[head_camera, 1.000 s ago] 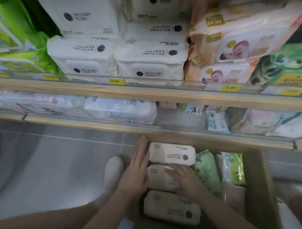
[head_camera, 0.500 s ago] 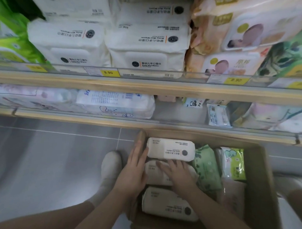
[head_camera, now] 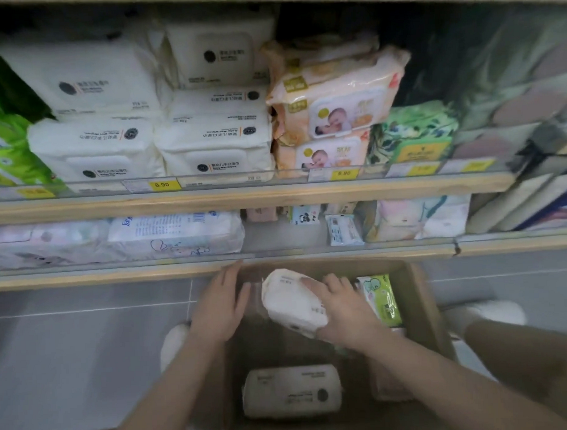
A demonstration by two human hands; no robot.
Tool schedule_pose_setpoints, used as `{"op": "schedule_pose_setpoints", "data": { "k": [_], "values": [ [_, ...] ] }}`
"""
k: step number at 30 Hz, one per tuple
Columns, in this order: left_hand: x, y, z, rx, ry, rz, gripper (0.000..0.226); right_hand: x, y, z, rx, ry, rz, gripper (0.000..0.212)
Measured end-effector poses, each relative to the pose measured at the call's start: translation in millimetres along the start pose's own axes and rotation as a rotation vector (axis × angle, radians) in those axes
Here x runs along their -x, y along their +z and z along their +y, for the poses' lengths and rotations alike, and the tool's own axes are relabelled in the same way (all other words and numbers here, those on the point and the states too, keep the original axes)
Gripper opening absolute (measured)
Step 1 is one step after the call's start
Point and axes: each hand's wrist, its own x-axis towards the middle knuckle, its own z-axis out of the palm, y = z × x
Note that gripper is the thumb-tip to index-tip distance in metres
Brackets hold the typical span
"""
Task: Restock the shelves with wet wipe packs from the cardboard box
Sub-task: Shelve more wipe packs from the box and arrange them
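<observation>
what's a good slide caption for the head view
Right hand lifts a white wet wipe pack from the cardboard box, left hand open beside it, below stocked shelves.

Left hand (head_camera: 219,308) open, fingers straight — right hand (head_camera: 345,312) curled in a grip.

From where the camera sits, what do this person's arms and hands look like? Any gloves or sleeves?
Both forearms are bare to the frame edge: no sleeves show. The left hand and right hand wear no gloves, and no rings, watch or bracelet can be made out, though the picture is somewhat blurred.
</observation>
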Motion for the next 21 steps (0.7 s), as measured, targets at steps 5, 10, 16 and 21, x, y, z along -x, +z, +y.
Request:
{"op": "schedule_pose_setpoints", "data": {
  "k": [5, 10, 16, 21],
  "values": [
    [-18, 23, 22, -0.074, 0.110, -0.125, 0.044, 20, -15, 64, -0.155, 0.258, 0.034, 0.098],
    [-33, 80, 16, -0.343, 0.156, -0.376, 0.062, 30, 8, 102, -0.212, 0.423, -0.012, 0.098],
    [-46, 126, -4, -0.549, 0.082, -0.468, 0.103, 29, 33, 112, -0.375, 0.477, -0.006, 0.098],
    [-52, 137, 1, -0.654, 0.137, -0.390, 0.093, 30, 41, 122, -0.449, 0.486, -0.031, 0.100]
  ]
}}
